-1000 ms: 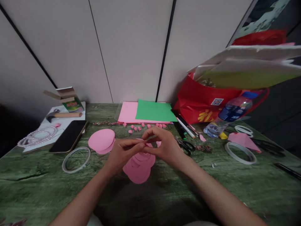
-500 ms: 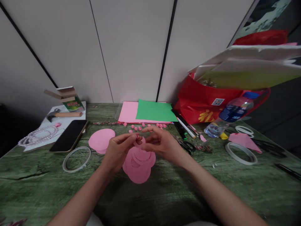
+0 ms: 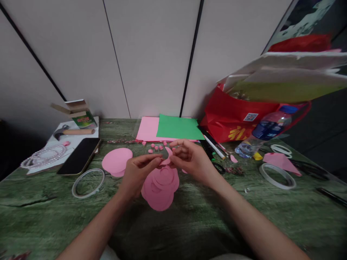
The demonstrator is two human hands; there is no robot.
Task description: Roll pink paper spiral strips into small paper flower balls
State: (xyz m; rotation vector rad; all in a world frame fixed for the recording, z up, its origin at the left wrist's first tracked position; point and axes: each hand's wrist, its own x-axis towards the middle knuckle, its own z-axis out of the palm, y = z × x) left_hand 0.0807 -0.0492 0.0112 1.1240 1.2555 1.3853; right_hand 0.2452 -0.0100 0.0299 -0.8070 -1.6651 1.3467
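Note:
Between my two hands, above the middle of the table, is a small curved strip of pink paper. My left hand pinches its left end between thumb and fingertips. On its right edge close the thumb and forefinger of my right hand, with the other fingers curled. Below them lies an overlapping pile of pink paper cutouts with rounded outlines. Left of my left hand rests a stack of pink paper circles. Several small rolled pink paper pieces sit just beyond my hands, some of them hidden by my right hand.
Green and pink paper sheets lie at the back. On the left are a phone, a tape roll, a hammer and bead strings. Rightward stand a red bag and a bottle, with another tape roll.
The strip between my hands has turned and opened into a curve, its right end now pinched by my right thumb and forefinger. My right hand has shifted slightly to the right.

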